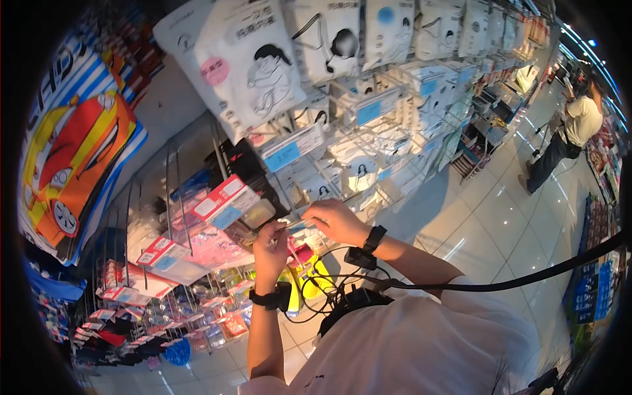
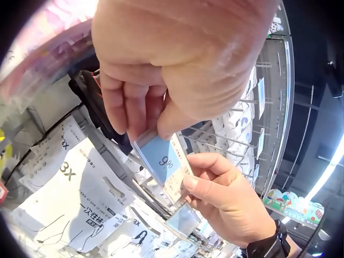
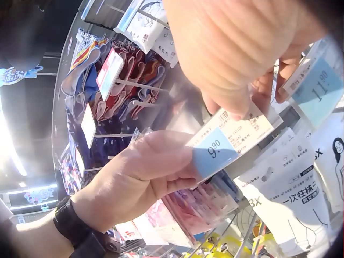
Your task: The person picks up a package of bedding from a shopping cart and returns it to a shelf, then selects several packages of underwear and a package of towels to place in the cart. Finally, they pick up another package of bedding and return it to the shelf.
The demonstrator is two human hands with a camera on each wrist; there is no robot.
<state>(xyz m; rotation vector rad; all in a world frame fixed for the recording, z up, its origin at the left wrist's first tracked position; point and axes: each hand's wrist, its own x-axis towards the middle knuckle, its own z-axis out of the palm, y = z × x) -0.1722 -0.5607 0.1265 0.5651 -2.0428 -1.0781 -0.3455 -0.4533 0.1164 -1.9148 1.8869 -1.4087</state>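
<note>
One price tag (image 3: 217, 154) reading 9.90 is what we are observing: the left hand (image 3: 145, 164) is pinching its blue end, the right hand (image 2: 228, 201) its white end. We are finding it held between them, near hanging white packets (image 3: 290, 201). A second tag (image 3: 321, 92), marked 11.90, is showing just beside the right hand.

Metal hooks (image 3: 142, 88): wht pkgs (image 1: 237, 52) hung, pink pkgs (image 3: 196, 217) nr.
</note>
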